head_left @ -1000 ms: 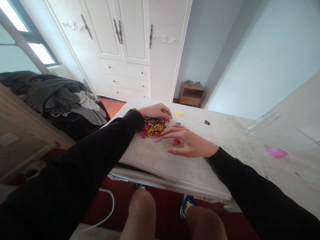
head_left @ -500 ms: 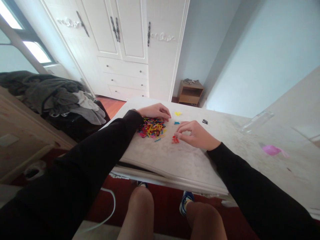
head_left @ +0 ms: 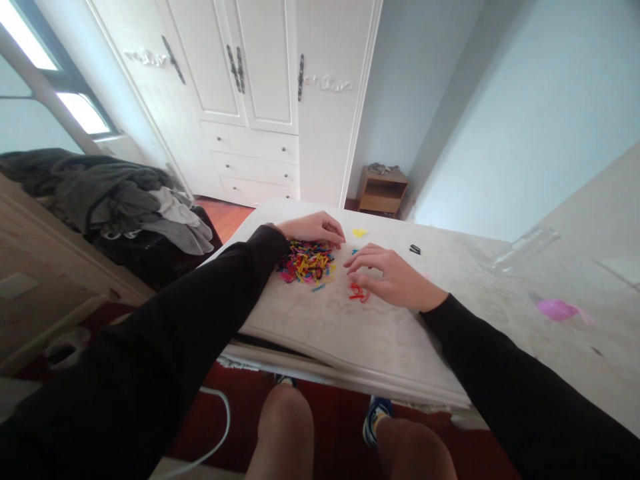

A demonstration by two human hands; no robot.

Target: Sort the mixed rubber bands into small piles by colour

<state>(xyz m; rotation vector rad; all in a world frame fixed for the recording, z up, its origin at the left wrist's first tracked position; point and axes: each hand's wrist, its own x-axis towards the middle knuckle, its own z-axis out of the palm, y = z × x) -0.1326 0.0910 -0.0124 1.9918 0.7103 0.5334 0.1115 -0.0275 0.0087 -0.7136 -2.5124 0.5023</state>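
Note:
A heap of small multicoloured rubber bands (head_left: 306, 261) lies on the white tabletop (head_left: 310, 320). My left hand (head_left: 316, 228) rests along the far side of this heap, its fingers loosely bent and their tips by the heap's right edge. To the right, my right hand (head_left: 383, 273) hovers low, with a gap between thumb and forefinger and nothing visible in it. Beneath its thumb is a little group of red bands (head_left: 359, 292). Blue bands (head_left: 355, 252) are mostly covered by the right fingers. Yellow bands (head_left: 359, 233) sit farther back, and black bands (head_left: 415, 249) lie to the right.
A clear plastic container (head_left: 527, 247) and a pink object (head_left: 557, 309) are on the table's right part. Clothes (head_left: 115, 190) are piled at the left. Behind stand a white wardrobe (head_left: 265, 87) and a small wooden cabinet (head_left: 384, 190).
My right hand has shifted left, off the red bands and towards the heap, and its thumb and forefinger have parted. The red bands show more fully. My left hand has stayed almost still.

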